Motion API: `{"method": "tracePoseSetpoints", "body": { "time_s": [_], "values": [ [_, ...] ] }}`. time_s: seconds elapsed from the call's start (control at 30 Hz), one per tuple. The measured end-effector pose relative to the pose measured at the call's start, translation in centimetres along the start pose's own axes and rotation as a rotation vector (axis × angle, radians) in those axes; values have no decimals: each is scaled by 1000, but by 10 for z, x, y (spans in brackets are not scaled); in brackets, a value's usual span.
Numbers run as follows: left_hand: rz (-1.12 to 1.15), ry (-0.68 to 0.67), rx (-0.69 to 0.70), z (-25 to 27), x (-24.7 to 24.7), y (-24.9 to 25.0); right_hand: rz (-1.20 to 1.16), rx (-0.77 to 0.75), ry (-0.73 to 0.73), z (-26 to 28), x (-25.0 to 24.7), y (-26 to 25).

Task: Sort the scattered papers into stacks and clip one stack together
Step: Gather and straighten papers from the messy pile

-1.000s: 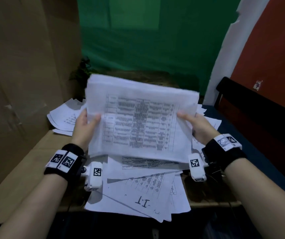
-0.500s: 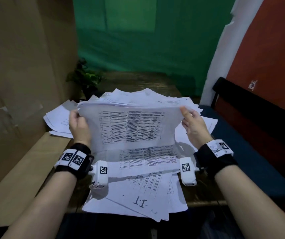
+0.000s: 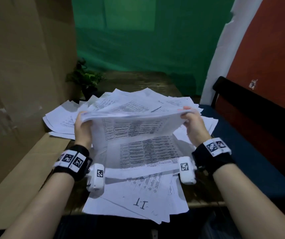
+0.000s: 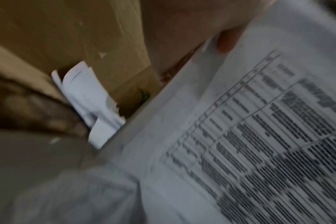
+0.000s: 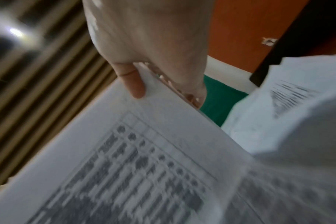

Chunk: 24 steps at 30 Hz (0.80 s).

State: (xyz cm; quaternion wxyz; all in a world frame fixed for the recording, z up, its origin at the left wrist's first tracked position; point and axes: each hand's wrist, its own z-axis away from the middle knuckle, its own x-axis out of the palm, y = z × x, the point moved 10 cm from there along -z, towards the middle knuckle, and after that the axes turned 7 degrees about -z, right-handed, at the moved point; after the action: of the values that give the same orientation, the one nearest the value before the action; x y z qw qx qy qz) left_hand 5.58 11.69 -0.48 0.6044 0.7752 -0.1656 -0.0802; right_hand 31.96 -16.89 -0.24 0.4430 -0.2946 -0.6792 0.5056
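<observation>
A stack of printed sheets stands tilted, lower edge on scattered papers.

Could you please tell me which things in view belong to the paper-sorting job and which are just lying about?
Part of the job:
- sheaf of white printed table sheets, held by left hand and right hand
- loose white papers on the wooden table
- spread white papers behind

Just lying about:
- small green potted plant
- dark blue-cushioned chair
- brown cardboard panel

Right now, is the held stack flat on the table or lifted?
Lifted. Both hands, left and right, grip the stack by its side edges; its lower edge meets the loose sheets.
</observation>
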Motion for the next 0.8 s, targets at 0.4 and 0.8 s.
{"method": "tracePoseSetpoints", "body": {
  "time_s": [0.4,0.8],
  "values": [
    [22,84,-234,-6,-7,-45,33,117,86,-5,9,41],
    [12,5,-13,5,1,1,77,-150,-149,7,32,-20]
  ]
}}
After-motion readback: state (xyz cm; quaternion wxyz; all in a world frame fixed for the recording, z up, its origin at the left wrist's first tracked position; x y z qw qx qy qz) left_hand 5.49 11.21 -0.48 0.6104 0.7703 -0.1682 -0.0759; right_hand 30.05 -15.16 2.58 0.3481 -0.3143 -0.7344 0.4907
